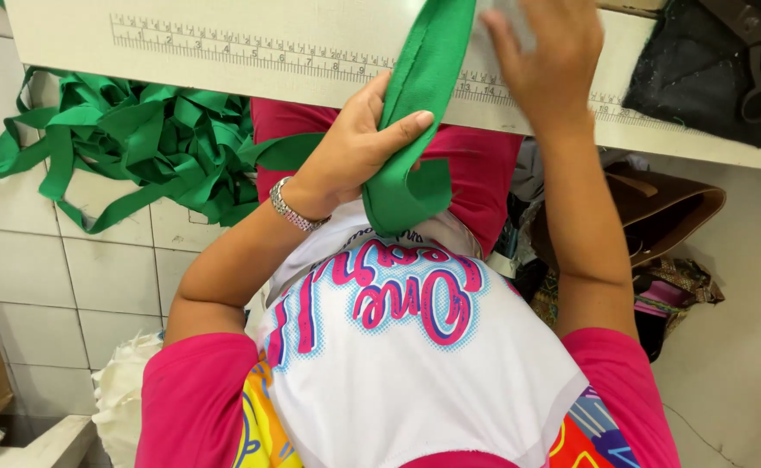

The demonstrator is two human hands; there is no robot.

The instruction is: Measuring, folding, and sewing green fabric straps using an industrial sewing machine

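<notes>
My left hand [359,147] grips a green fabric strip [424,95] just below the edge of a white table [224,35] marked with a printed ruler. The strip runs up from my lap across the table edge; its lower end curls by my wrist. My right hand [547,61] rests flat on the table over the strip's upper part, fingers spread, with something pale under the fingertips. A metal bracelet [294,208] circles my left wrist.
A heap of tangled green strips [138,139] hangs at the left below the table. Black scissors [757,78] lie on dark cloth [692,69] at the top right. A brown bag [657,217] sits at the right. White tiled floor [68,277] lies at the left.
</notes>
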